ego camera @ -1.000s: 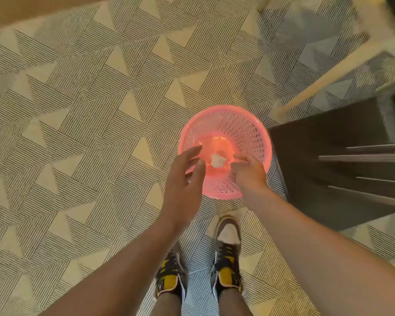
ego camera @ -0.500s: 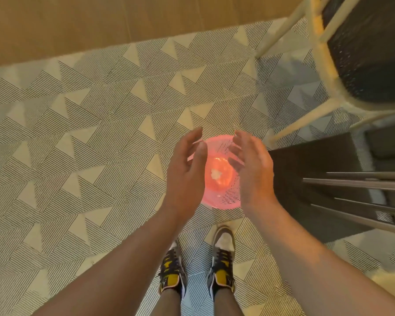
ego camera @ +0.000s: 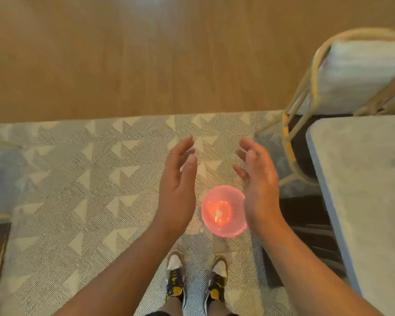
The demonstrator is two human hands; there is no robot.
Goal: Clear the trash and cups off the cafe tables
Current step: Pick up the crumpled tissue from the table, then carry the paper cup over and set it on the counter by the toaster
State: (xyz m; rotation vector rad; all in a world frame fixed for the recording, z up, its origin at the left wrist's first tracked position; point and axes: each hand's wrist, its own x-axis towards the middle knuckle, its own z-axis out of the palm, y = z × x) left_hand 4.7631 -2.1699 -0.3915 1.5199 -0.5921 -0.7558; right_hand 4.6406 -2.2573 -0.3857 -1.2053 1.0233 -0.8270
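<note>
Trash (ego camera: 218, 212): one small white scrap, probably crumpled paper, lies at the bottom of the pink basket (ego camera: 229, 232). The basket stands on the patterned rug (ego camera: 89, 190), just ahead of your shoes (ego camera: 175, 277) and near the left edge of the grey table (ego camera: 363, 190). Your left hand (ego camera: 177, 179) and right hand (ego camera: 257, 179) hover above it, palms facing, fingers relaxed and spread, holding nothing.
</note>
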